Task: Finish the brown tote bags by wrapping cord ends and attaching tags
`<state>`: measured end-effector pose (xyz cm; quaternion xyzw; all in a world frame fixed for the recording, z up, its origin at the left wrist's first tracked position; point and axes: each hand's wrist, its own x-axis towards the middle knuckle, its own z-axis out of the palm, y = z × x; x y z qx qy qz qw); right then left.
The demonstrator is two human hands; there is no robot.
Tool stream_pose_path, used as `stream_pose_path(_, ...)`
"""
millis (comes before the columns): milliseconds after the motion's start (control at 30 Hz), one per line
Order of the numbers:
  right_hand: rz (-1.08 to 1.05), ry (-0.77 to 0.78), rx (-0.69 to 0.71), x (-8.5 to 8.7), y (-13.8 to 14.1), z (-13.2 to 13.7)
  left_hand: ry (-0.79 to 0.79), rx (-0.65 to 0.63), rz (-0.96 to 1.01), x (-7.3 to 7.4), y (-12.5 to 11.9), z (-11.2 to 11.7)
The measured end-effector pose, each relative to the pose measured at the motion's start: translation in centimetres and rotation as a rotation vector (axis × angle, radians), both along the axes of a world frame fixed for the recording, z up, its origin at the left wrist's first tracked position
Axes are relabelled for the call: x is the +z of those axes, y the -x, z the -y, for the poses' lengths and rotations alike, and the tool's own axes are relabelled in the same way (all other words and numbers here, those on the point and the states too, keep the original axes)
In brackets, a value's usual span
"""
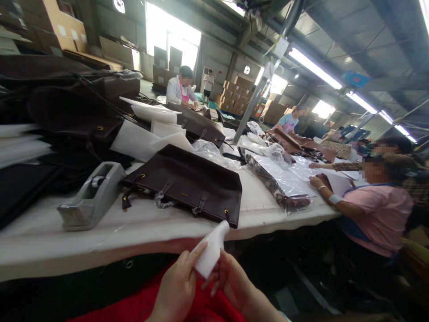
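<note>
A folded white sheet [211, 250], which looks like thin packing foam, is held up in front of the table edge. My left hand [179, 279] grips its left side, with the index finger laid along the surface. At the lower right edge, my right hand [233, 279] pinches the sheet between thumb and fingers; some of its other fingers hang loosely curled below. Just beyond the sheet's upper end lies a dark brown leather handbag [197, 185] on the white-covered table [150, 239], its handles and gold rings toward me.
A grey tape dispenser [92, 194] stands left of the handbag. Dark bags [67, 98] and white foam sheets [134, 138] pile up behind it. A plastic-wrapped package [278, 181] lies right. A metal post [251, 107] rises behind. A co-worker in pink [375, 210] works at the right.
</note>
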<state>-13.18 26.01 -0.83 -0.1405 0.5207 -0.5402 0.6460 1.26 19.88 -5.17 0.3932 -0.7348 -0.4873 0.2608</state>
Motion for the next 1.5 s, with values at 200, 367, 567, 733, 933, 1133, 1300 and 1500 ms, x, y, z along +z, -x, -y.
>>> stream_pose_path(200, -0.083, -0.061, -0.045, -1.0, -1.3, 0.1, -0.117, 0.092, 0.036, -0.4, 0.4, 0.1)
stream_pose_path(367, -0.047, -0.081, -0.028, -3.4, -1.3, -0.5, -0.244, 0.172, -0.018, -0.2, 0.5, 1.2)
stream_pose_path(567, -0.007, -0.083, 0.029, -6.0, -0.5, -0.8, -0.533, 0.084, -0.188, 0.4, 0.6, 1.3)
stream_pose_path(733, -0.04, -0.052, 0.091, -6.8, 0.3, -1.2, -0.5, -0.022, -0.14, 0.9, 0.3, 1.1)
stream_pose_path(933, -0.118, -0.023, 0.126, -7.5, 0.7, -1.8, -0.217, -0.085, 0.322, 1.2, 0.9, 1.3)
stream_pose_path(1133, 0.037, 0.084, 0.06, -6.8, 1.1, -1.1, -0.765, -0.185, -0.054, 0.3, 1.9, 1.1)
stream_pose_path(1300, 0.04, 0.088, 0.054, -6.3, 1.8, 0.5, -1.232, -0.213, -0.118, -0.9, 1.7, 0.7)
stream_pose_path(1500, -0.152, 0.11, 0.1, -5.6, 1.9, 1.4, -0.723, -0.096, -0.137, -2.6, 2.3, 2.2)
